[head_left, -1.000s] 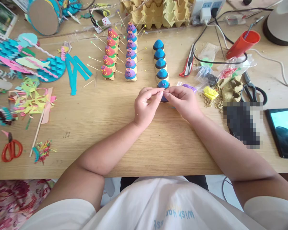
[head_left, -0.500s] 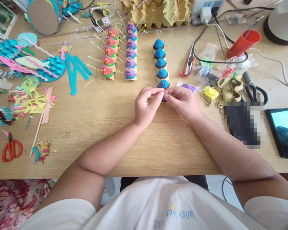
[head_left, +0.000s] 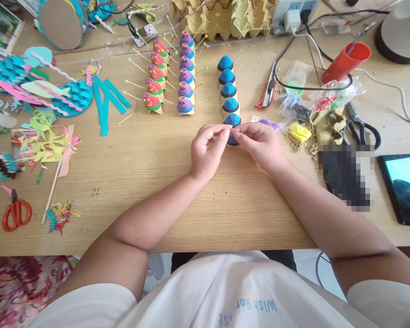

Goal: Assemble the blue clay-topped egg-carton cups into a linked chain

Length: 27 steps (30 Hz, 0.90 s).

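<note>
My left hand [head_left: 207,150] and my right hand [head_left: 259,143] meet fingertip to fingertip over the wooden table [head_left: 164,182], both pinched on something tiny that I cannot make out. Just behind the fingers stands the nearest blue-topped egg-carton figure [head_left: 232,121], the front one of a row of several blue figures [head_left: 227,82]. A purple clay lump [head_left: 269,123] lies by my right hand's knuckles. To the left stand a row of purple figures [head_left: 185,73] and a row of red and green figures [head_left: 154,77] stuck with pins.
Paper cut-outs [head_left: 44,91] and red scissors [head_left: 16,212] crowd the left side. At right lie a yellow clay piece [head_left: 299,132], black scissors [head_left: 360,130], a phone [head_left: 403,187], an orange cup [head_left: 345,61], a box cutter [head_left: 268,89] and cables. Egg cartons [head_left: 222,18] stand at the back.
My fingertips have shifted very slightly while pinching; the hands stay in the same place in front of the blue figure.
</note>
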Each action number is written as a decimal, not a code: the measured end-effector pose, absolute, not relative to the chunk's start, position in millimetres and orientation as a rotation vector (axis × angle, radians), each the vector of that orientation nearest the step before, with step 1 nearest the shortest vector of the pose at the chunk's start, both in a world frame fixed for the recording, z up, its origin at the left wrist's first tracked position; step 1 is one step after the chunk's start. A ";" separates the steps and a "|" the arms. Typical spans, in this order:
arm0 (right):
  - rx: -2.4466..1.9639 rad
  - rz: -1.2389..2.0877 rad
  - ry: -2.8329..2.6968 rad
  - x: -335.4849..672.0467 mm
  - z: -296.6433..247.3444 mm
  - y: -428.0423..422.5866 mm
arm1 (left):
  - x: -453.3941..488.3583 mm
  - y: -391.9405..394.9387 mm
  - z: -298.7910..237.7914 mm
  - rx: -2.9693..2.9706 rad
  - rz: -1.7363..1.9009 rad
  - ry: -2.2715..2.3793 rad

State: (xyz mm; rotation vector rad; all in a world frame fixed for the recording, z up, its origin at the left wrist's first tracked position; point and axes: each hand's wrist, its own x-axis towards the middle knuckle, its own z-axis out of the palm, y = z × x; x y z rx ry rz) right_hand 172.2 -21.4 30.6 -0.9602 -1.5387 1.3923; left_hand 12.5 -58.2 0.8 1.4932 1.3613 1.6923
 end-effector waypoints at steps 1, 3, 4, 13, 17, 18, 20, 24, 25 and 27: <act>-0.961 1.400 -1.532 172.2 30.7 -21.3 | 12.4 -58.4 0.4 1.497 1.691 1.357; -0.957 1.411 -1.509 172.0 30.7 -20.9 | 12.2 -58.9 -0.2 1.515 1.690 1.346; -0.953 1.413 -1.493 171.8 30.5 -20.7 | 12.1 -59.1 -0.3 1.530 1.688 1.343; -0.930 1.441 -1.436 170.6 29.6 -20.2 | 12.4 -59.4 0.3 1.614 1.691 1.340; -0.924 1.465 -1.435 170.9 30.3 -20.4 | 12.0 -58.9 -0.7 1.645 1.676 1.361; -0.927 1.468 -1.437 170.9 30.5 -20.5 | 11.8 -58.7 -0.9 1.652 1.673 1.367; -0.933 1.467 -1.443 170.9 31.0 -20.7 | 11.5 -58.6 -1.1 1.659 1.671 1.373; -0.928 1.467 -1.449 171.0 31.4 -20.7 | 11.3 -58.3 -1.8 1.652 1.675 1.373; -0.925 1.465 -1.452 171.2 31.1 -20.6 | 11.3 -58.3 -1.9 1.650 1.674 1.378; -0.924 1.452 -1.472 171.5 30.0 -20.2 | 11.2 -58.2 -2.1 1.650 1.671 1.390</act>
